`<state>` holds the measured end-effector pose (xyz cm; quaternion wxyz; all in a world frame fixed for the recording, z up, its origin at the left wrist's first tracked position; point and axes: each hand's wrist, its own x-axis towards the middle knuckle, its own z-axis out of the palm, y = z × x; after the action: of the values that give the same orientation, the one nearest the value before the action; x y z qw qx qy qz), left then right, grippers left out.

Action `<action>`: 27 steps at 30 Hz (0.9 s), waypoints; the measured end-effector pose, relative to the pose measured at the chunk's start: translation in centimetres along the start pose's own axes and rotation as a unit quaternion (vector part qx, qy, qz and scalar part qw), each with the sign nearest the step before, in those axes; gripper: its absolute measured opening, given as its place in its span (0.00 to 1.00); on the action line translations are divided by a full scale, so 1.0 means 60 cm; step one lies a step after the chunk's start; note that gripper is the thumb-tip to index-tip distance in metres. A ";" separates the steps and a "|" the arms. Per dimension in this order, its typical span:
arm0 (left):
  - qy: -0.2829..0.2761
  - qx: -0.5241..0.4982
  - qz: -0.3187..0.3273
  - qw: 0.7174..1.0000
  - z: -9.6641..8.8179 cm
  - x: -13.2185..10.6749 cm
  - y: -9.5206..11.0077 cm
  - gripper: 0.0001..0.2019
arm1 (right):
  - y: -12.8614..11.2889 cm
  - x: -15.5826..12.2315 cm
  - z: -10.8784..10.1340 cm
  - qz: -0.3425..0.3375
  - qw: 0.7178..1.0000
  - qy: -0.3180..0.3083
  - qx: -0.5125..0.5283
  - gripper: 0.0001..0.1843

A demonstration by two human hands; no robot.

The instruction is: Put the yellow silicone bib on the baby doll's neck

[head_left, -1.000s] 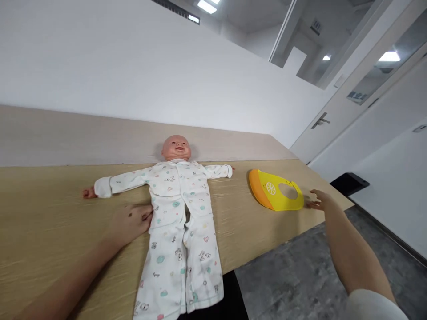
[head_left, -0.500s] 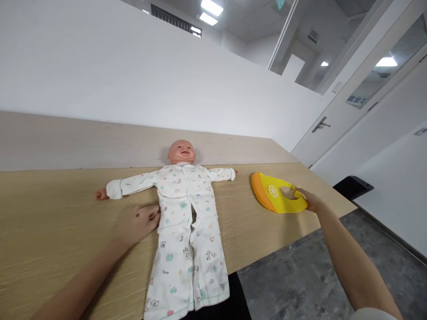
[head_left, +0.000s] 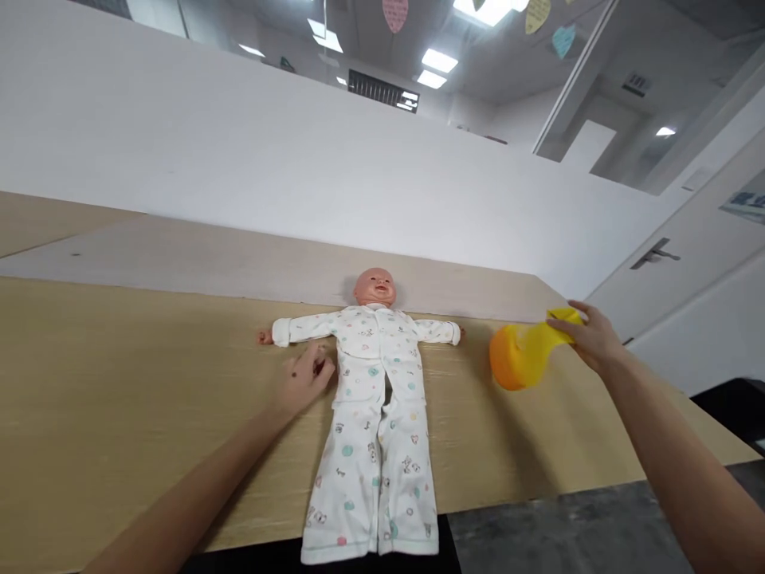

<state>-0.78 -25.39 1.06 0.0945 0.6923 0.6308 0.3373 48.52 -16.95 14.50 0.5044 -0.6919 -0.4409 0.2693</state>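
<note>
A baby doll [head_left: 375, 288] in a white printed top and trousers [head_left: 379, 414] lies face up on the table, arms spread and trouser legs pointing toward me. Beside the doll's waist rests my left hand [head_left: 307, 376], its fingers loosely bent with a gap at the thumb and nothing visible in them. At the right, my right hand [head_left: 591, 339] is closed on the strap end of a yellow baby bib [head_left: 541, 343]. The bib hangs above the table, its orange pocket [head_left: 507, 359] turned to the left and blurred by motion.
The wooden table [head_left: 149, 399] ends at a near edge over a grey floor [head_left: 538, 530]. A white wall with glass above stands behind it. At the right are a door with a handle [head_left: 654, 253] and a black object [head_left: 729, 406].
My right hand has raised the bib, which has turned from facing me flat to hanging folded and bent. My left hand stays by the doll's waist. The view has shifted left.
</note>
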 end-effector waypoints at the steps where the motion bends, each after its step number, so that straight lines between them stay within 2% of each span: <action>1: 0.045 -0.018 0.003 0.999 -0.003 0.005 0.004 0.16 | -0.035 -0.006 0.023 -0.039 0.998 -0.034 0.023 0.43; 5: 0.173 -0.043 0.009 0.984 -0.032 0.059 0.039 0.16 | -0.162 -0.066 0.108 -0.124 0.972 -0.174 0.102 0.47; 6: 0.197 -0.037 -0.019 0.979 -0.044 0.079 0.050 0.15 | -0.188 -0.083 0.125 -0.140 0.960 -0.216 0.115 0.48; 8: 0.208 -0.074 -0.094 0.971 -0.067 0.119 0.069 0.16 | -0.229 -0.114 0.156 -0.169 0.930 -0.294 0.144 0.49; 10: 0.157 -0.201 -0.170 0.952 -0.083 0.151 0.081 0.22 | -0.256 -0.136 0.185 -0.192 0.899 -0.354 0.172 0.48; 12: 0.064 -0.359 -0.206 0.908 -0.090 0.168 0.087 0.26 | -0.269 -0.151 0.214 -0.206 0.872 -0.394 0.206 0.46; 15: -0.078 -0.528 -0.167 0.829 -0.086 0.170 0.085 0.22 | -0.269 -0.167 0.256 -0.217 0.840 -0.437 0.238 0.41; 17: -0.130 -0.586 -0.138 0.788 -0.083 0.165 0.077 0.17 | -0.260 -0.176 0.278 -0.223 0.831 -0.446 0.247 0.37; 19: -0.125 -0.632 -0.132 0.754 -0.083 0.162 0.065 0.13 | -0.246 -0.182 0.295 -0.220 0.834 -0.434 0.262 0.33; 21: -0.087 -0.680 -0.127 0.717 -0.088 0.161 0.054 0.10 | -0.226 -0.185 0.307 -0.208 0.843 -0.410 0.281 0.32; 24: -0.063 -0.706 -0.119 0.695 -0.096 0.161 0.045 0.10 | -0.189 -0.182 0.322 -0.185 0.853 -0.377 0.310 0.31; 27: -0.101 -0.686 -0.110 0.712 -0.102 0.161 0.054 0.17 | -0.155 -0.180 0.333 -0.167 0.835 -0.375 0.367 0.28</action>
<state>-1.94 -18.73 10.83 0.6433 0.3929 0.2844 0.5924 23.98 -16.33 15.49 0.5544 -0.2181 -0.5742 0.5616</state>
